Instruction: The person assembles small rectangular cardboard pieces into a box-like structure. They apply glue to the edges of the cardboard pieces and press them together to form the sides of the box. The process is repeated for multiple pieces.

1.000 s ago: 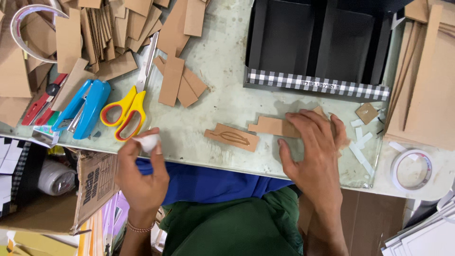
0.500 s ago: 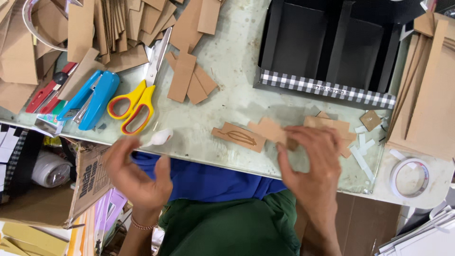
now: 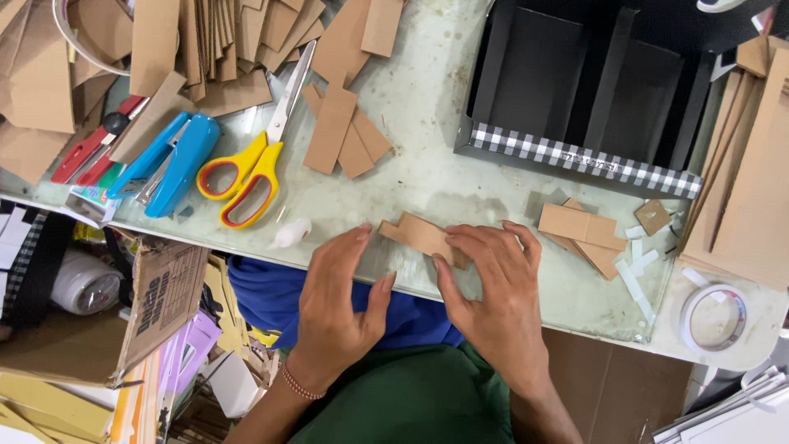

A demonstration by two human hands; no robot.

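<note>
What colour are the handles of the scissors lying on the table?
Yellow with red inner rims, seen in the head view: scissors, beside a blue stapler.

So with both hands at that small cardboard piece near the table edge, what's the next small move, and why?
Probably closing the left hand onto the cardboard piece. Only the right hand rests fingers on it; the left fingertips sit just short of its near end, so the piece lies flat on the glass table, pinned from one side.

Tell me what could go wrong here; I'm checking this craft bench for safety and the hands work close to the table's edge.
The cardboard piece under the right hand and beside the left hand lies near the glass table's front edge, so it might slide off. The small white lump sits even closer to that edge and could be knocked down. The yellow scissors lie open-handled near the left hand, so a sideways reach may catch them.
</note>
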